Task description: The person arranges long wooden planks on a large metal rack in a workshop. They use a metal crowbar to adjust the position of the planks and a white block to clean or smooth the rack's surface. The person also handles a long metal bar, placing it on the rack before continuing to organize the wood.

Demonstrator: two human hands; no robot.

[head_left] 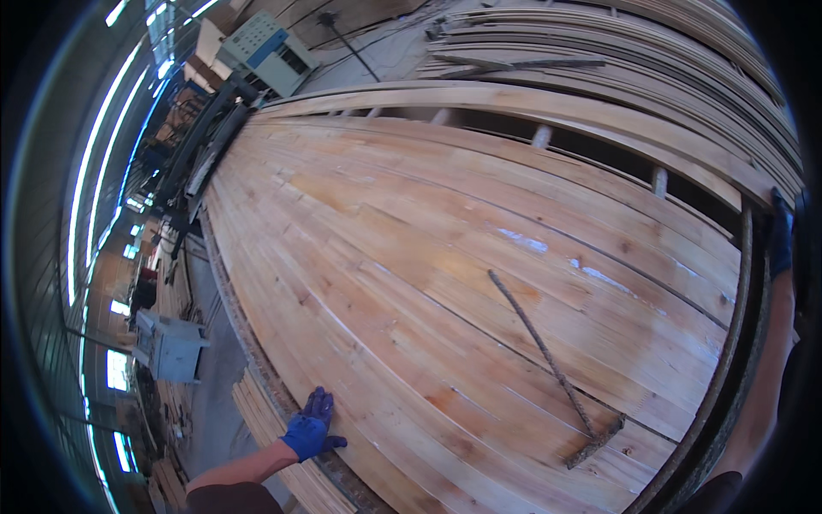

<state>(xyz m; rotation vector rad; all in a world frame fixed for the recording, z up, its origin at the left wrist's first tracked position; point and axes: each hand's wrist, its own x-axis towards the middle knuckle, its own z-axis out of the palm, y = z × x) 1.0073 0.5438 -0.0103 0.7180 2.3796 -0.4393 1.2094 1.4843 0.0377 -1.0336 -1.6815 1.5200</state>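
Observation:
My left hand [310, 430], in a blue glove with dark stains, lies with its fingers spread on the near left edge of a wide panel of wooden strips [377, 257] set side by side. At the far right rim, my right hand [781, 236], also gloved in blue, is stretched out at the end of a long loose board [634, 128]; its palm side is hidden. On the panel's right half lies a thin, rusty T-shaped rod tool [544, 355], with its crossbar toward me. Whitish wet patches [522, 240] mark the wood.
A dark metal rail [732, 377] bounds the panel on the right. Long strips are stacked [616, 43] beyond it. A light control cabinet [270, 56] stands at the far end, beside dark machinery [205, 146]. A grey machine [169, 347] and more strips [278, 441] are at left.

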